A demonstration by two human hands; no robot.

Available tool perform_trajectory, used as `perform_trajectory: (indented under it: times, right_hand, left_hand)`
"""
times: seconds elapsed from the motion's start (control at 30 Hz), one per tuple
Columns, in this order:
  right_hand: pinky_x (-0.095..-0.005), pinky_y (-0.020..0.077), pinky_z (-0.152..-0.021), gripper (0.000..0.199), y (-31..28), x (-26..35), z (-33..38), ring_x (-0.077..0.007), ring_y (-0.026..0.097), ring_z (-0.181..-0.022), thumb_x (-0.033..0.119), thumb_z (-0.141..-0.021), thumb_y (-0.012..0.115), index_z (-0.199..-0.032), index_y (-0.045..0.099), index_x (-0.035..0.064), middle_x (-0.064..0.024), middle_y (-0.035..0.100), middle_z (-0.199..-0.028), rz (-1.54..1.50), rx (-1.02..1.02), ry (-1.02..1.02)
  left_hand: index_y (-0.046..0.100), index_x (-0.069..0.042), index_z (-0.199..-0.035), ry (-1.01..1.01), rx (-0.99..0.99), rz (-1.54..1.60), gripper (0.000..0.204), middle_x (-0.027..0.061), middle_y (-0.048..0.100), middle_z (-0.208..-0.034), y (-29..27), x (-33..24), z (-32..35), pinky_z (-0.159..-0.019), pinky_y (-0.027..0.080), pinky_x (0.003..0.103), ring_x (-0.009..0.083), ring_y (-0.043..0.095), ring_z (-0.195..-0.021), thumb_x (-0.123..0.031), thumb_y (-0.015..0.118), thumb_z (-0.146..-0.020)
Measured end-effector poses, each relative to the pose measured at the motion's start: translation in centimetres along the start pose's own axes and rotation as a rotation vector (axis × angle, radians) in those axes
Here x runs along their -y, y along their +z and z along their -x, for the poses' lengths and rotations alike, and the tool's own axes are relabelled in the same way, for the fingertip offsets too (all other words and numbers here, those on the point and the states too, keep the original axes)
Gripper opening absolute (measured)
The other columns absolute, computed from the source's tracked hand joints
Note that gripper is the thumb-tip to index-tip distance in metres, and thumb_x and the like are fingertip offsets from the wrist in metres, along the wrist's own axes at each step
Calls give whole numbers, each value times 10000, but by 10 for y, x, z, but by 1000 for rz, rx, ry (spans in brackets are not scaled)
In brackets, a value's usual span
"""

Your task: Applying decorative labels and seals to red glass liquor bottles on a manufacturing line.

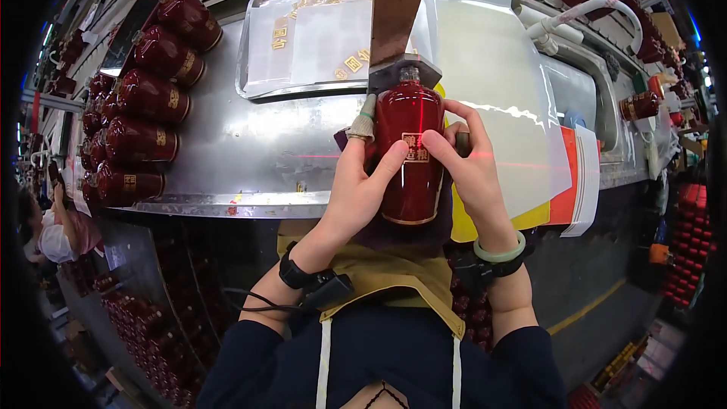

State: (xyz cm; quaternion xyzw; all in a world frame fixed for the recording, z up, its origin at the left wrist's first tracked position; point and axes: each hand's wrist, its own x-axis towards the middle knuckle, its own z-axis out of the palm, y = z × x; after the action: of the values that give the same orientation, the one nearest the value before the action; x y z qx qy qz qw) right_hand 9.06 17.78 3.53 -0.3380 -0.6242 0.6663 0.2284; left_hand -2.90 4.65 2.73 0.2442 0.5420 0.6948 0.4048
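Note:
A glossy dark red bottle (411,193) lies in front of me, its neck pointing away toward a dark bracket (424,68) at the foot of a brown post. Gold square characters (416,147) sit on its upward side. My left hand (352,185) grips the bottle's left side, thumb on the edge of the gold characters; a pale wrap covers one of its fingertips. From the right, my right hand (475,170) holds the bottle too, its thumb pressing on the characters. A small dark piece shows by the right fingers; I cannot make out what it is.
A metal tray (244,68) with gold characters on white sheets stands beyond my left hand. Several red bottles (144,140) lie stacked at the left. Translucent sheeting (492,91) covers the bench to the right, before a sink (606,95) with a white curved pipe (598,4).

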Motion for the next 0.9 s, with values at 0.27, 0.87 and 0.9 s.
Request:
perform_trajectory:
  times: [0.27, 0.87, 0.9]
  right_hand:
    - [-193, 358, -659, 569, 1, 2, 1, -27, 412, -728, 194, -923, 818, -1380, 531, 12, 69, 441, -801, -34, -13, 39]
    - [-196, 405, -726, 547, -7, 9, 2, -21, 490, -778, 216, -978, 758, -1426, 529, 1, 61, 539, -831, -148, 69, 98]
    - [-194, 406, -718, 560, -7, 8, 2, -20, 487, -777, 193, -962, 775, -1424, 527, -3, 61, 533, -830, -109, 62, 72]
  left_hand:
    - [285, 52, -1589, 26, -31, 17, 691, 177, 546, -1441, 2, -1, -2, -1099, 466, 353, 206, 562, -1300, -182, 644, -1047]
    - [328, 18, -1594, -104, -46, 241, 589, 121, 509, -1526, -8, 5, -8, -1169, 386, 338, 182, 491, -1385, -292, 495, -1121]
    - [322, 13, -1596, -95, -47, 265, 621, 129, 520, -1512, -7, 5, -9, -1149, 414, 342, 181, 518, -1359, -274, 558, -1098]
